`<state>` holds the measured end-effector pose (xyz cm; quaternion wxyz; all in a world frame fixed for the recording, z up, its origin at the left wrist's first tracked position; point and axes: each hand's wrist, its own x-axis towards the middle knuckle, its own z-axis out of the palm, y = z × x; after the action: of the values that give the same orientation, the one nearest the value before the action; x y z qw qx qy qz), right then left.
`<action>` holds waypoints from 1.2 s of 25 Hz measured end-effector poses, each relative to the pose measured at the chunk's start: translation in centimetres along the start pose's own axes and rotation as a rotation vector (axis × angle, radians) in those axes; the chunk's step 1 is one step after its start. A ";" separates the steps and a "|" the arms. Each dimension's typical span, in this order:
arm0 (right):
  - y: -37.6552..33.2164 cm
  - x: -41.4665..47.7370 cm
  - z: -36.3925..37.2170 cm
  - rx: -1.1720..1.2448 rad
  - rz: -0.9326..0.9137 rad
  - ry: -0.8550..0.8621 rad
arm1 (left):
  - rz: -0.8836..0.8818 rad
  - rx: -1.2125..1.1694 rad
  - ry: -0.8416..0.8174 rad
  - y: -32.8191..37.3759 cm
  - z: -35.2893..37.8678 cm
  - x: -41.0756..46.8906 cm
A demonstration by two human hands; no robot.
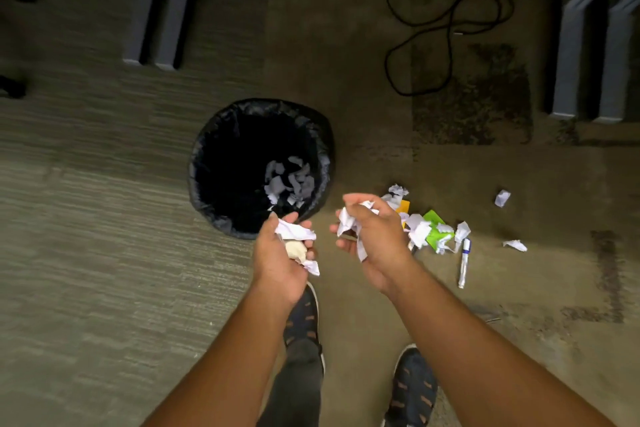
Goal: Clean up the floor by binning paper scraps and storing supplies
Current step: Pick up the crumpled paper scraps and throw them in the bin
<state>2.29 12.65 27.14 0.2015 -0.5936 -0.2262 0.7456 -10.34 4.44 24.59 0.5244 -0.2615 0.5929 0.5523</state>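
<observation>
A round black bin lined with a black bag stands on the carpet, with white paper scraps lying inside it. My left hand grips crumpled white paper just at the bin's near rim. My right hand holds another wad of crumpled paper, to the right of the bin. On the floor to the right lies a pile of white scraps with green paper and an orange piece. A white marker with a blue band lies beside the pile.
Two loose scraps lie farther right. A black cable loops on the carpet behind. Grey furniture legs stand at the back left and right. My dark shoes are below my arms.
</observation>
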 end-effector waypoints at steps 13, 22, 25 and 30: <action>-1.2 6.8 15.3 0.038 0.262 0.072 | -0.068 -0.016 0.058 15.1 -2.2 7.3; -2.1 4.9 13.3 0.088 0.216 0.071 | 0.078 0.201 0.034 15.0 -3.2 4.3; -2.5 4.1 10.8 0.006 0.152 0.107 | 0.164 0.259 0.061 13.5 -1.9 2.4; -3.7 3.7 1.7 -0.099 0.048 0.160 | 0.344 0.331 0.033 7.4 1.6 0.3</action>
<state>-0.06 17.56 26.67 0.1712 -0.6658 -0.2316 0.6883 -16.47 7.89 27.41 0.4486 -0.0761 0.7197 0.5245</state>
